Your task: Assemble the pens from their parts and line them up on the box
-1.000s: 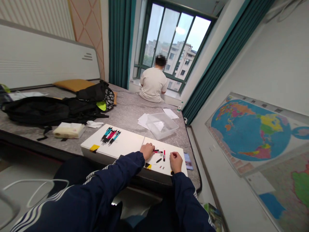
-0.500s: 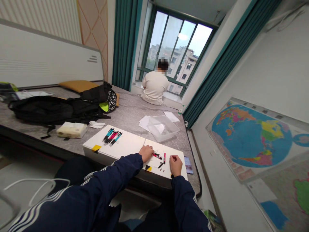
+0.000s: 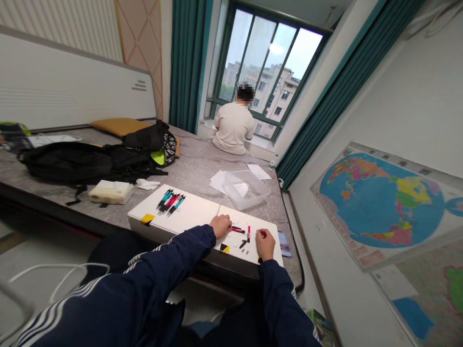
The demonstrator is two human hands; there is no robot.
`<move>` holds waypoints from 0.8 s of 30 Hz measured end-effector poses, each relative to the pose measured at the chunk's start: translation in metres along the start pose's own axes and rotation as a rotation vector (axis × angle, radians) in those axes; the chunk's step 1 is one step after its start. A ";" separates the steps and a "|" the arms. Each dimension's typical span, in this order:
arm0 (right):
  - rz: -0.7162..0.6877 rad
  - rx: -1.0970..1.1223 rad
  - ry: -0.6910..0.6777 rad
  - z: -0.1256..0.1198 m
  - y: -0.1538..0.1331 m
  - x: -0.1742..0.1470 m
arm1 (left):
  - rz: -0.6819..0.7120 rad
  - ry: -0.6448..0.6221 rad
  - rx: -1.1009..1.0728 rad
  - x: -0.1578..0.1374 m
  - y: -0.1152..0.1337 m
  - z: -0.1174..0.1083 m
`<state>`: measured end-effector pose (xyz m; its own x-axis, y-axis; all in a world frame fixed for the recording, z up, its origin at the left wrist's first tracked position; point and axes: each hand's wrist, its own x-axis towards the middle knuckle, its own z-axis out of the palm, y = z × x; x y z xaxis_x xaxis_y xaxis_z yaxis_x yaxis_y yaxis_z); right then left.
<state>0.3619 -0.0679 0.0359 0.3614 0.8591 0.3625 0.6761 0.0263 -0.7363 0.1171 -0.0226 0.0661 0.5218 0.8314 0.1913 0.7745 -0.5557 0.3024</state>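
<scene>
See red barrel (image 3: 248, 233) between left hand (image 3: 221, 226) and right hand (image 3: 265, 244), both curled, grip indiscernible; lies nearer the right, aligned from near to far edge of white box (image 3: 234, 242).

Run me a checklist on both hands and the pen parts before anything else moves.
- Pens grouped apart from both hands: ok.
- Red part between the hands, touched by neither: ok.
- Two small bits lying on the white surface, not over its edge: ok.
- Left hand, fingers by the red and black parts; anything in its grip: cannot tell.
- Right hand, fingers curled; anything in its grip: cannot tell.
</scene>
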 end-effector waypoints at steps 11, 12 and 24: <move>0.025 0.007 0.020 -0.001 -0.005 0.001 | -0.127 0.226 -0.528 -0.017 -0.042 -0.019; 0.023 0.009 0.020 -0.001 -0.004 0.001 | -0.158 0.273 -0.601 -0.021 -0.050 -0.021; -0.014 -0.022 0.004 0.001 0.000 0.000 | -0.683 0.798 -1.019 -0.046 -0.116 -0.036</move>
<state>0.3616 -0.0676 0.0354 0.3546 0.8567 0.3746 0.6948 0.0267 -0.7187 -0.0095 0.0036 0.0556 -0.4303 0.8976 0.0959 0.0252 -0.0942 0.9952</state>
